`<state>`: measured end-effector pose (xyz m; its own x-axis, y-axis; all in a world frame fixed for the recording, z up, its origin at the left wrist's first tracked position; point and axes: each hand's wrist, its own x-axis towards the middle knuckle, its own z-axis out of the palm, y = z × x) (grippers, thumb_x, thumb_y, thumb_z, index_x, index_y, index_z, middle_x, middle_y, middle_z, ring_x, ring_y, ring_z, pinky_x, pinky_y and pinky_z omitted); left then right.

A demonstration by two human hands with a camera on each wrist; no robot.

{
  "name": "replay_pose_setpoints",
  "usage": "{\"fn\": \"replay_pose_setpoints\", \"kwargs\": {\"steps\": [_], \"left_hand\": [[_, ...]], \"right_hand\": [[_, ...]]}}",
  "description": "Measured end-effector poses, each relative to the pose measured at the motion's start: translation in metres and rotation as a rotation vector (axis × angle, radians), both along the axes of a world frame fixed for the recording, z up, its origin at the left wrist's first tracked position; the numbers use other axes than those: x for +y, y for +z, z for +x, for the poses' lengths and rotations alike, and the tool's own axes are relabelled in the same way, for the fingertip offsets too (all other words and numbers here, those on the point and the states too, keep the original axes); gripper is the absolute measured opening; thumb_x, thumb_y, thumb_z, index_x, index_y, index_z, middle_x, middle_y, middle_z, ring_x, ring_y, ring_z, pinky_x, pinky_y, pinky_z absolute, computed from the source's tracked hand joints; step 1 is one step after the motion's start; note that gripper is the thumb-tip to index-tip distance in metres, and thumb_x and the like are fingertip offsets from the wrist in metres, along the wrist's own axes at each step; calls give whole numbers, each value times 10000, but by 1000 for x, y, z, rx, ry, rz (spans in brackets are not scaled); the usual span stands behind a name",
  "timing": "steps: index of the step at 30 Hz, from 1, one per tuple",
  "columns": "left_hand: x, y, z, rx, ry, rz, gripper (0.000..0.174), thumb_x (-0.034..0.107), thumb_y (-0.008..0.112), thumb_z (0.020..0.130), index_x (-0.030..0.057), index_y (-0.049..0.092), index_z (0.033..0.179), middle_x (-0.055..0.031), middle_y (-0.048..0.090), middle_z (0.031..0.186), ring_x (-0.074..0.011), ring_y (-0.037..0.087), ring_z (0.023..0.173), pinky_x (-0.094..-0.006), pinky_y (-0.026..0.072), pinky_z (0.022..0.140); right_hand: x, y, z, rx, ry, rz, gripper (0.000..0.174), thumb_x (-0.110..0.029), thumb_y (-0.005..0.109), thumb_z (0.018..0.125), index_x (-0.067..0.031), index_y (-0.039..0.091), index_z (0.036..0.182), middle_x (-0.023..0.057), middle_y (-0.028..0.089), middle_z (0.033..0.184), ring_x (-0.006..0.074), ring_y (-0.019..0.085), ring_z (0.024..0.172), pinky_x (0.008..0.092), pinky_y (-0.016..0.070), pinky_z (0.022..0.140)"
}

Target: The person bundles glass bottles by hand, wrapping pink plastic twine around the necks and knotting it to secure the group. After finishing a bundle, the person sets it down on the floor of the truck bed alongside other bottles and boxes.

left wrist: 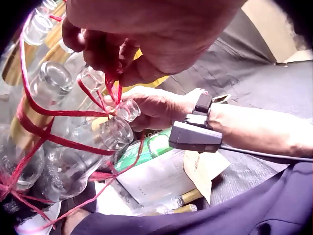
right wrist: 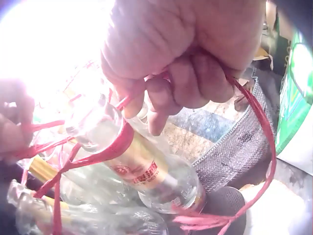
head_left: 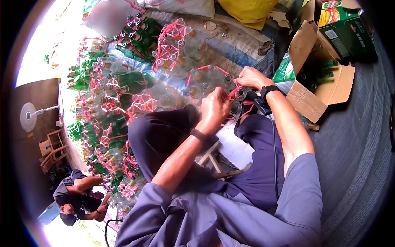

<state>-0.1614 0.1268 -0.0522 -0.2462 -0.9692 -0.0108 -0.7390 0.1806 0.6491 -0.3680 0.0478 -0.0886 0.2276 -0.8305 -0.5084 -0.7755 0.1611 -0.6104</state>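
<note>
Clear glass bottles (right wrist: pixel 171 188) stand bunched between the knees, with red plastic twine (left wrist: pixel 63 113) looped round their necks. At the near side of the bunch, my left hand (head_left: pixel 214 108) pinches strands of the twine between curled fingers, just above the bottle mouths. My right hand (head_left: pixel 252 78) grips another length of twine beside a bottle neck, its fingers curled in the right wrist view. From that hand a loose tail of red twine (right wrist: pixel 266 132) hangs down in a curve. One bottle carries a gold label (right wrist: pixel 134 166) with red print.
Many green and clear bottles tied with red twine (head_left: pixel 140 105) fill the left side. An open cardboard box (head_left: pixel 312 88) holding green bottles stands at the right, near a green carton (head_left: pixel 349 35). A yellow sack (head_left: pixel 249 12) lies at the back. Another person (head_left: pixel 80 197) crouches at lower left.
</note>
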Motion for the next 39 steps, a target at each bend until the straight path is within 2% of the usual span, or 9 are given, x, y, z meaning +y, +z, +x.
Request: {"fn": "replay_pose_setpoints", "kwargs": {"steps": [3,5,8,13,19,30,34,36,39], "left_hand": [[3,1,6,87,119,243,173,171,638,842,12,619,909,-162,652,725,-294,660,681,-399,500,636],[3,1,9,87,122,258,160,155,629,843,9,616,908,-157,648,709,-280,658,662,-391,499,621],[2,-6,15,108,133,279,136,124,610,845,1,611,902,-150,642,685,-252,654,630,-374,495,592],[-9,-13,20,200,137,302,114,91,587,848,-9,607,898,-149,640,674,-228,662,621,-360,497,571],[-11,-35,20,-37,51,63,87,41,548,808,38,593,882,-194,682,817,-396,672,799,-470,522,692],[-1,-10,21,-118,-18,143,308,108,584,807,69,549,1111,-205,648,1103,-416,650,951,-502,523,780],[12,-9,22,5,-113,60,481,146,629,807,41,506,1260,-199,567,1243,-395,577,1121,-462,500,908],[18,-16,24,102,-92,-42,500,122,636,803,31,494,1274,-213,568,1228,-397,550,1153,-460,482,945],[24,-17,31,86,-92,-22,513,110,647,797,22,490,1277,-219,559,1240,-400,536,1165,-461,473,960]], "right_hand": [[-2,3,6,0,49,-51,343,-287,626,773,48,619,703,238,532,619,342,544,581,465,438,591],[-5,4,10,91,70,38,290,-242,606,723,41,661,751,286,654,872,437,648,859,467,506,758],[-2,-10,11,36,70,-95,304,-255,632,797,36,645,709,273,558,674,392,558,617,465,434,598],[0,-10,11,30,54,-75,335,-280,656,822,31,644,699,266,558,668,391,566,618,468,433,599],[1,-12,13,85,48,-73,325,-283,670,824,30,667,739,276,615,750,409,629,720,478,467,655],[-2,10,6,135,-270,-42,358,-230,691,723,85,696,892,335,652,990,445,656,999,462,532,859],[-1,13,9,163,-276,44,375,-230,683,660,95,690,847,338,650,940,439,667,963,454,534,830],[5,3,6,178,-160,-58,372,-339,677,696,31,661,671,245,620,684,376,639,673,436,507,671],[12,13,8,171,-66,-100,340,-322,672,676,17,672,686,232,626,701,386,636,689,435,509,672]]}}
